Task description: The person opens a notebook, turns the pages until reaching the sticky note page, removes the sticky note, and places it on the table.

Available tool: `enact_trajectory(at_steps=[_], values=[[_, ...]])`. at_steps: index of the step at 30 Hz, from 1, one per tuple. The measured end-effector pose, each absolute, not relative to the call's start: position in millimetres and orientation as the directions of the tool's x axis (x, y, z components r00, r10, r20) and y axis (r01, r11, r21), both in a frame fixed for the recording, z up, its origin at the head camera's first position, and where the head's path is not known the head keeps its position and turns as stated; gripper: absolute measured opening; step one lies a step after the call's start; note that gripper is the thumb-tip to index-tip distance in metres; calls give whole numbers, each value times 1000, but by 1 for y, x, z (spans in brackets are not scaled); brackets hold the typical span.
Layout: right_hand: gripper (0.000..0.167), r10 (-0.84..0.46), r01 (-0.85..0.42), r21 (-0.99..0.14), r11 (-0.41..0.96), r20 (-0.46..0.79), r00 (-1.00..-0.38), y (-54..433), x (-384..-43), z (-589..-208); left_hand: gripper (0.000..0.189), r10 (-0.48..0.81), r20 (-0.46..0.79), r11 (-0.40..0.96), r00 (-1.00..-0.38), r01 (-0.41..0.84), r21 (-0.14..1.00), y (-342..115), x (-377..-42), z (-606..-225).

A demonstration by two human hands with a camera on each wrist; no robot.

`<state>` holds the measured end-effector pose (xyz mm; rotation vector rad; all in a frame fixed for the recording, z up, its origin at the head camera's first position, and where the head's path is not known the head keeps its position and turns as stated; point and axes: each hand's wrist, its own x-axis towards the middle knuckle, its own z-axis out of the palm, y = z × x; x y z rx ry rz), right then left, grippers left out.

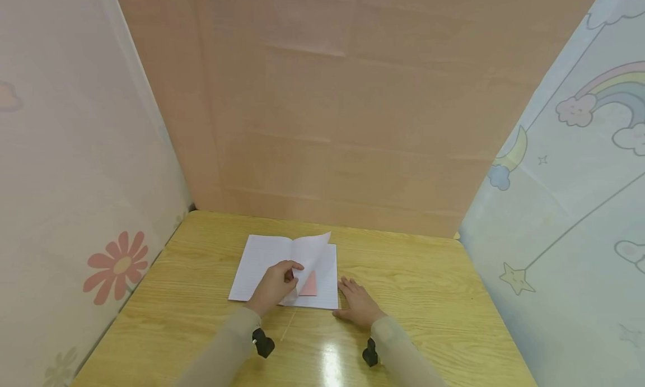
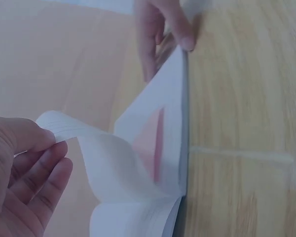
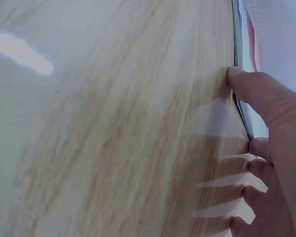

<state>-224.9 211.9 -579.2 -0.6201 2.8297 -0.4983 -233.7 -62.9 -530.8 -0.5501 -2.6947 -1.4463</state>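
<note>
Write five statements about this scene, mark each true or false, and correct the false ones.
1. The left hand pinches a page. True.
2. The notebook is closed. False: it lies open.
3. A pink piece shows on the right half of the notebook in the head view. True.
4. The right hand holds a pen. False: it holds nothing and lies at the notebook's right edge.
5. The wall on the left of the head view shows a rainbow. False: it shows a red flower; the rainbow is on the right.
</note>
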Motion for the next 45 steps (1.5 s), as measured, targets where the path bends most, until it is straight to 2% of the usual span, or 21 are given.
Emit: enact_trajectory(at_steps=[10,24,33,40,45], values=[[86,-445,-376,-359,854,-129,-886,213,-226,-579,30,98,200,476,-975,222,851,-107,-229,-522],[85,-442,-375,-366,852,-119,-889,215,-224,-583,29,-19,109,528,-994,83,845,-152,-217,-535],[86,-448,-386,-363,848,-104,-888,216,-227,-586,31,-31,36,623,-999,9,782,-171,-212,-554],[87,-451,-392,-346,852,-106,-886,217,-228,-586,26,18,79,729,-997,67,681,-179,-208,-564],[87,-449,-393,-338,855,-104,-887,216,-228,-586,23,33,53,773,-998,59,632,-181,-209,-570]])
